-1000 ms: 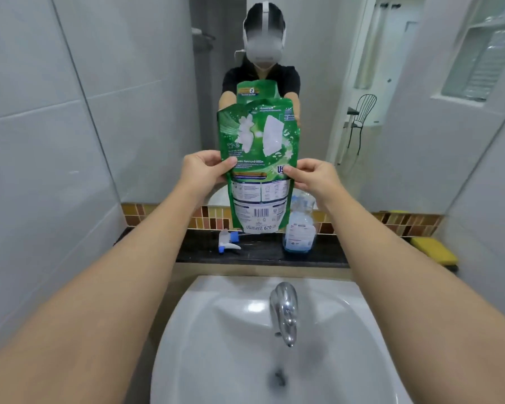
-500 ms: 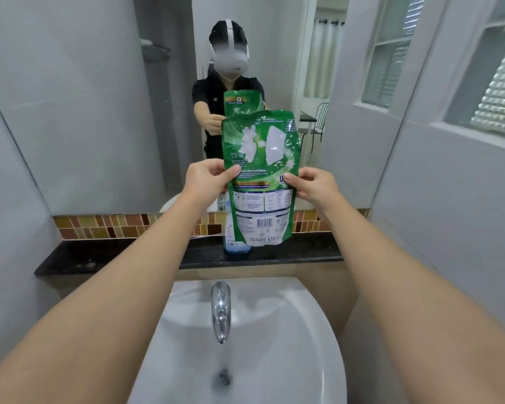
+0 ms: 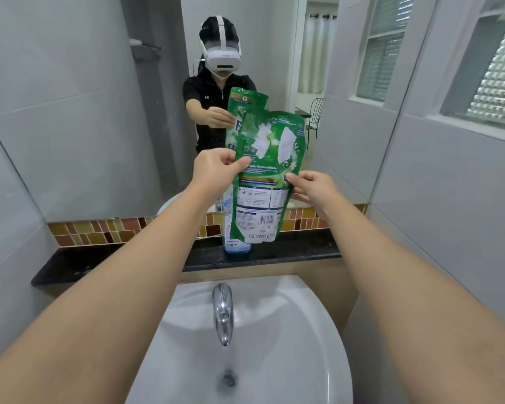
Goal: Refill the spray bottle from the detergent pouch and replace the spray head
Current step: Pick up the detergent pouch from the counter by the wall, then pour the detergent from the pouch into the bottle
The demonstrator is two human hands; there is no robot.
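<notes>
Pouch up, pour not started.
Detergent pouch point(image 3: 264, 182) pinched at both side edges by left hand point(image 3: 216, 170) and right hand point(image 3: 314, 189), above spray bottle point(image 3: 236, 239) on ledge point(image 3: 298, 252). Next: find bottle mouth, tip slowly.

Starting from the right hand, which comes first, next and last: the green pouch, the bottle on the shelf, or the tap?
From the right hand:
1. Green pouch: pinched in its fingers, at the pouch's right edge.
2. Bottle: down-left, on the black shelf behind the pouch.
3. Tap: lowest, over the sink.
</notes>
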